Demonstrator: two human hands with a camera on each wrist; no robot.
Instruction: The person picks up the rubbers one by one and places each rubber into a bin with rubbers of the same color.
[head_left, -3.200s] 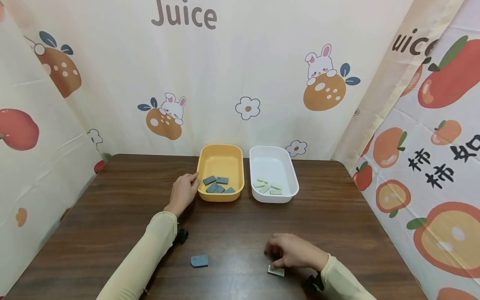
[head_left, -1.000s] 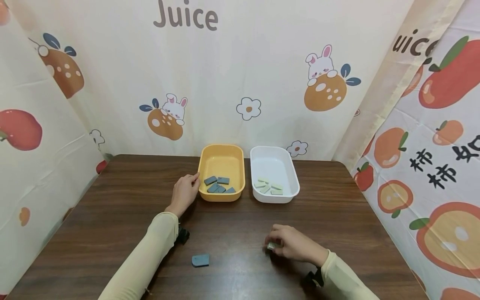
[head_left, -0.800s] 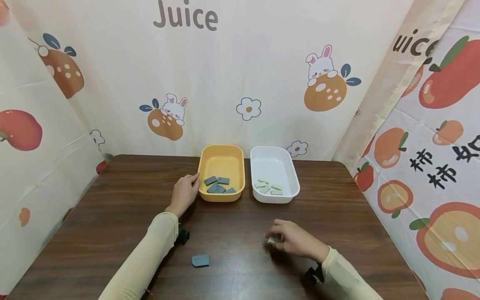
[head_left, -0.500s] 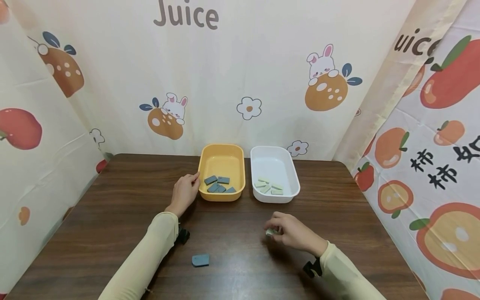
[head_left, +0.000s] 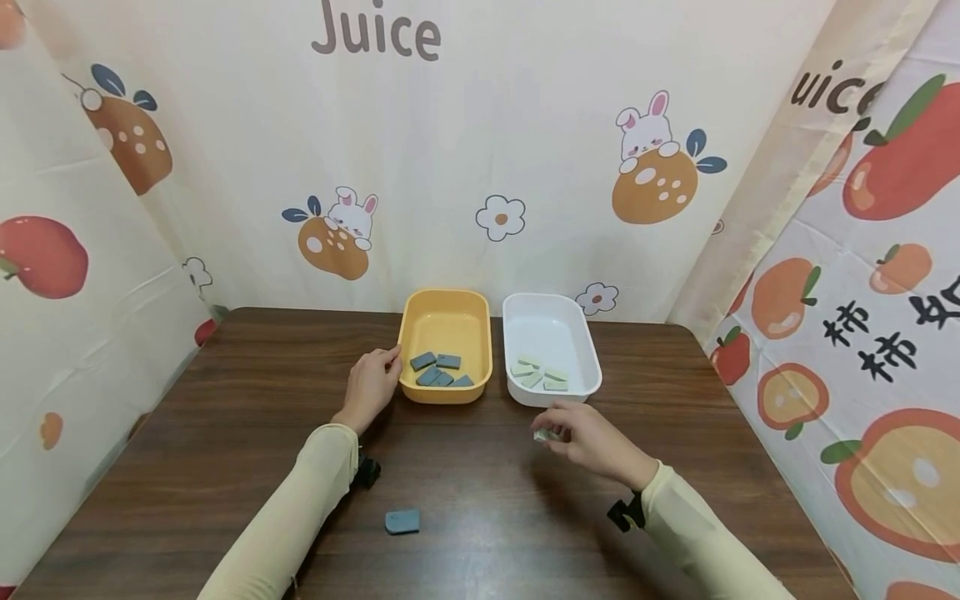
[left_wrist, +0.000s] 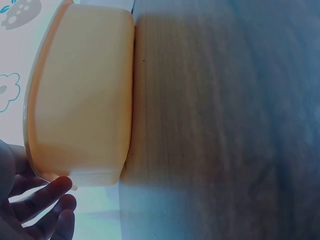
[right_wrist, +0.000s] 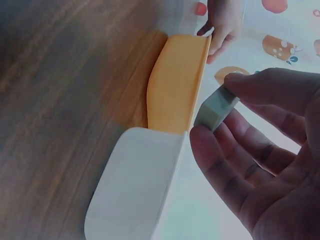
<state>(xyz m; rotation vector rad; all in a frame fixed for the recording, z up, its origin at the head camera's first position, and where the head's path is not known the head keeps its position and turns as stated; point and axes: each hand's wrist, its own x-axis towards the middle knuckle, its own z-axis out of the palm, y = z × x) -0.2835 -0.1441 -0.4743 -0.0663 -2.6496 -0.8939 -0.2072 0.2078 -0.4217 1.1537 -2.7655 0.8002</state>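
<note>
Between thumb and fingertip, my right hand (head_left: 596, 442) pinches a small pale green tile (right_wrist: 216, 108), held up off the table just in front of the white tray (head_left: 551, 400). Several similar green tiles (head_left: 556, 385) lie in that tray's near end. My left hand (head_left: 367, 387) holds the left rim of the yellow tray (head_left: 444, 397), with fingers at its edge in the left wrist view. Inside the yellow tray are several blue-grey tiles (head_left: 448, 362). One more blue-grey tile (head_left: 402, 522), with a rounded corner, lies on the table nearer the front.
Both trays stand side by side near the back edge of the dark wooden table (head_left: 247, 400). A printed curtain (head_left: 450, 125) hangs right behind them, and more fruit-patterned cloth (head_left: 862, 467) hangs along the right side.
My right hand has picked the green tile up from the front of the table and carried it forward, close to the white tray. The left hand has stayed at the yellow tray.
</note>
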